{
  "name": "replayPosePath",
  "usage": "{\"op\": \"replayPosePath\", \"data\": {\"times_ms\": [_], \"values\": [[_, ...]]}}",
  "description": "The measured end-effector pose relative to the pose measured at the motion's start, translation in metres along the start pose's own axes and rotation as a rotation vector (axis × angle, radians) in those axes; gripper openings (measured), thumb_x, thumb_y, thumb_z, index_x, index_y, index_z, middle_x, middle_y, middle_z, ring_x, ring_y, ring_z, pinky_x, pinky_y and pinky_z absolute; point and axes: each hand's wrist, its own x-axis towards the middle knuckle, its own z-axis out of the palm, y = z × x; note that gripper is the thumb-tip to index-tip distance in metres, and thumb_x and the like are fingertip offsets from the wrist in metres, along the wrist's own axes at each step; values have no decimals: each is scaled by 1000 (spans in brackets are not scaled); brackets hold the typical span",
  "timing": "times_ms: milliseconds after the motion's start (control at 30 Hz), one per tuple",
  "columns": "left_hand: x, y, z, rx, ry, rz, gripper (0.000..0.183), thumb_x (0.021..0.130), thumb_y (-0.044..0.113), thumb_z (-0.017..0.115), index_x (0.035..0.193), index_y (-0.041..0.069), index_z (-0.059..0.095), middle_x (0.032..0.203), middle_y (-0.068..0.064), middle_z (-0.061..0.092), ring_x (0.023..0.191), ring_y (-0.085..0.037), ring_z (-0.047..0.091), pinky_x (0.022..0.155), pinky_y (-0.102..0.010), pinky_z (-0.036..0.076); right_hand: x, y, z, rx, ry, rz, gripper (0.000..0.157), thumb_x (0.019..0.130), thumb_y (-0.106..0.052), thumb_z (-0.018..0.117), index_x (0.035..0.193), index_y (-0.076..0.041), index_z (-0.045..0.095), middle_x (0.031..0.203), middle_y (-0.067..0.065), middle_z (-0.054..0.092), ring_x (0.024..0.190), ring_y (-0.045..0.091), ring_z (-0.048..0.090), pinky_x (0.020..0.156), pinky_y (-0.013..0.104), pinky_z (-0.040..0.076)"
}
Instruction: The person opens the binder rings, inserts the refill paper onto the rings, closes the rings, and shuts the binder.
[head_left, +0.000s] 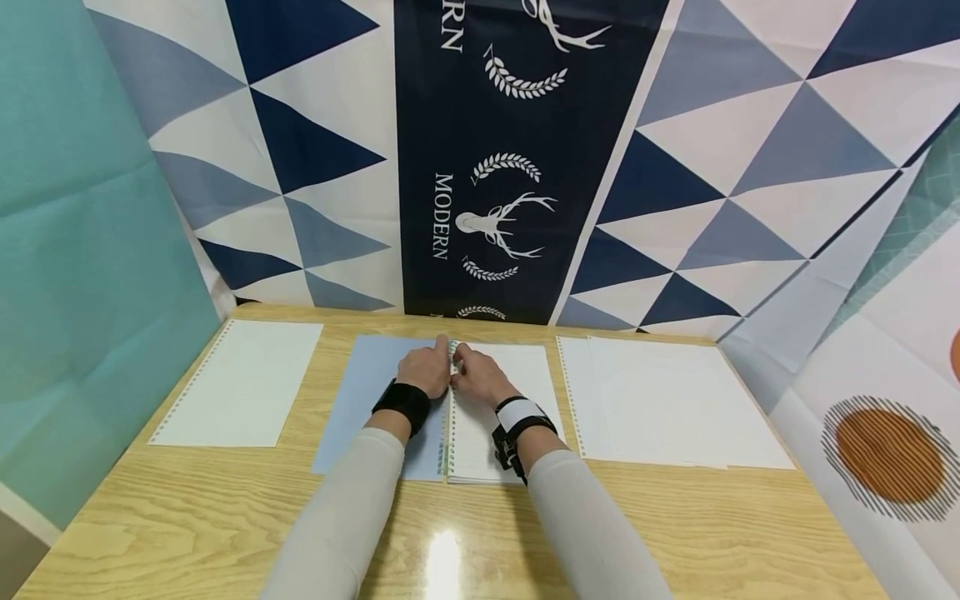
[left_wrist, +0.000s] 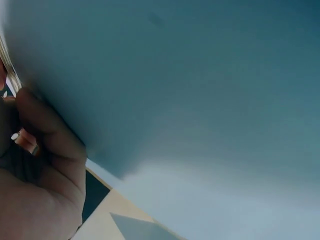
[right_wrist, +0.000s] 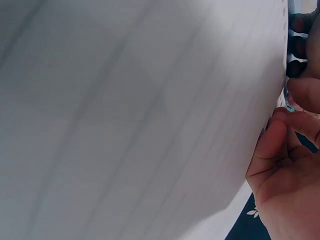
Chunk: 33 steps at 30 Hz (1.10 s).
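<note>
You seem to be working the upper end of the ring binding [head_left: 451, 454]. The loose-leaf notebook [head_left: 528, 379] lies spread on the table [head_left: 247, 521] in front of you, its blue cover [head_left: 367, 383] to the left, ruled pages to the right. Your left hand [head_left: 424, 372] grips the binding with curled fingers; your right hand [head_left: 482, 380] pinches beside it, thumb against index finger. Whether ring or paper sits between those tips, I cannot tell. Both forearms reach forward, hands nearly meeting. The next move probably calls for even finger pressure, with the punched holes aligned.
</note>
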Motion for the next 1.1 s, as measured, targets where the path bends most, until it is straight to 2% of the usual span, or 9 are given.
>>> {"op": "replayPosePath", "data": {"times_ms": [133,333,567,800,1100], "values": [[1,-2,0,4,-15,11,19,111,31,41,116,12,41,73,-10,58,61,-29,58,55,-37,45,0,-1,0,-17,2,-4,24,99,-9,61,123,-8,56,102,14,69,85,25,62,77,37,49],[1,-4,-2,-18,-13,-2,17,106,25,53,116,14,44,74,-10,58,60,-29,58,54,-36,44,2,-2,2,-33,8,15,21,99,-9,59,120,-8,54,103,14,69,86,26,63,76,38,48],[0,-8,-1,-35,25,20,20,111,32,39,110,13,46,70,-10,54,60,-28,55,53,-36,39,5,-3,7,-22,4,46,22,99,-11,60,121,-11,55,98,11,68,81,23,60,72,36,45],[0,-7,-5,-123,-13,-42,22,111,33,36,113,15,49,72,-9,52,61,-28,53,56,-37,37,5,-4,6,-24,5,55,22,99,-13,61,120,-12,57,102,10,69,85,24,62,75,37,48],[1,1,-11,-173,-50,-136,27,111,35,36,126,19,51,83,-12,61,71,-31,60,67,-43,49,4,-2,4,-9,10,42,18,101,-14,59,118,-11,56,102,10,68,86,25,61,76,38,46]]}}
